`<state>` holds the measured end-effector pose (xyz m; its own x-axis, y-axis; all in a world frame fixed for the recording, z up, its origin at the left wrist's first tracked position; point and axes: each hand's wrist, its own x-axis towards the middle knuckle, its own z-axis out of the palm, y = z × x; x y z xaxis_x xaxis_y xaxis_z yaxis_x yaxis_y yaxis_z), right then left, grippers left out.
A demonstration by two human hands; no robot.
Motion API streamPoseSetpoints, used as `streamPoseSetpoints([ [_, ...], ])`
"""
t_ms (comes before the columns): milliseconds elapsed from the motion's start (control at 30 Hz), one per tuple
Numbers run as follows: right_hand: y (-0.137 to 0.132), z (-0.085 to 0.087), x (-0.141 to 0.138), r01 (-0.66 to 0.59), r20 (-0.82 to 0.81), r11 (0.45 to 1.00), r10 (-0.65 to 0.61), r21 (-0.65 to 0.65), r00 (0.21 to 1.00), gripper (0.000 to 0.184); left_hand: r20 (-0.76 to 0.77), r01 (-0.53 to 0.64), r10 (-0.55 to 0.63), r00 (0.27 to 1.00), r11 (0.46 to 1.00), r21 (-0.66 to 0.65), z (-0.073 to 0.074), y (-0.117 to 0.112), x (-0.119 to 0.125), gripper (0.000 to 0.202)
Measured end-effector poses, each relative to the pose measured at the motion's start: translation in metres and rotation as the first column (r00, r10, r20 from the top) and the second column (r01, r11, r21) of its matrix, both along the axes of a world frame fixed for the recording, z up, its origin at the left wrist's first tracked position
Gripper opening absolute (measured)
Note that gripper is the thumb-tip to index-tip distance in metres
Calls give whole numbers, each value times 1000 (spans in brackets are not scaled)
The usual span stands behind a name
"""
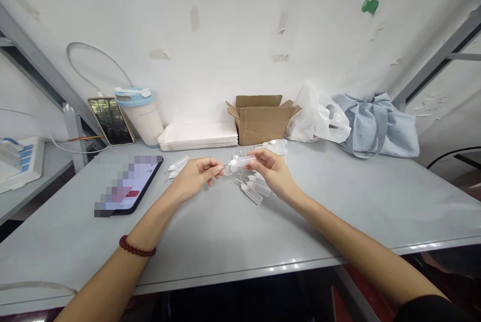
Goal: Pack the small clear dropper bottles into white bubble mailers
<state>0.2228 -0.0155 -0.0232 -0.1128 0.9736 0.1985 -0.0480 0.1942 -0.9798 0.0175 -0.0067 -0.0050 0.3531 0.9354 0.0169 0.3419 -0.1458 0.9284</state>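
The bottle point(246, 161) you had in hand was at the centre of the frame, clear of the table point(225, 242), lying nearly level with its cap end to the left. Your right hand point(276, 172) was closed on its body between thumb and fingers. Your left hand point(195, 177) was at the cap end, thumb and forefinger drawn together beside the narrow tip, the other fingers curled; what they had hold of was too small to tell.

Just below your right hand, loose bottles point(251, 194) lay in an overlapping group. More bottles point(276, 145) lay behind that hand, and a smaller group point(178, 164) lay left of centre, partly behind your left hand.

A phone point(137, 182) lay face up at centre left, its screen partly pixelated. You wore a red bracelet point(137, 247) on the left wrist, lower left.

Along the wall point(233, 26), from left to right across the middle of the frame, stood a second phone point(112, 119) with a cable, a blue-lidded cup point(141, 116), a white stack point(201, 134), an open carton point(263, 124), a plastic bag point(317, 116) and a blue cloth bag point(391, 126).
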Motion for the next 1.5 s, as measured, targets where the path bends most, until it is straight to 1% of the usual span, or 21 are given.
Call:
streamPoseSetpoints([
  [300, 1, -5, -2, 27, 26, 999, -28, 37, 999, 22, 62, -5, 6, 998, 1000, -21, -3, 1, -2, 23],
  [467, -1, -5, -3, 24, -1, 998, -24, 57, 1000, 22, 65, 5, -3, 998, 1000, -23, -3, 2, -2, 24],
  [733, -1, -8, -3, 53, 151, 992, -70, 114, 986, 20, 42, 12, -11, 999, 999, -30, -4, 2, -2, 23],
  [1033, -2, -6, -2, 42, 101, 994, -53, 100, 993, 21, 51, -2, 5, 999, 999, -53, -3, 2, -2, 21],
  [1233, -4, -6, -4, 55, 122, 993, -68, 107, 990, 22, 40, 3, -1, 999, 999, -45, -1, 1, -2, 25],
  [1367, -6, -6, -5, 83, 222, 981, -122, 178, 967, 20, 21, -11, 12, 1000, 1000, -29, -2, 2, -2, 26],
  [1500, -8, -7, -6, 98, 344, 944, -211, 316, 915, 18, 21, -21, 21, 1000, 999, -32, -7, 4, -3, 27],
])
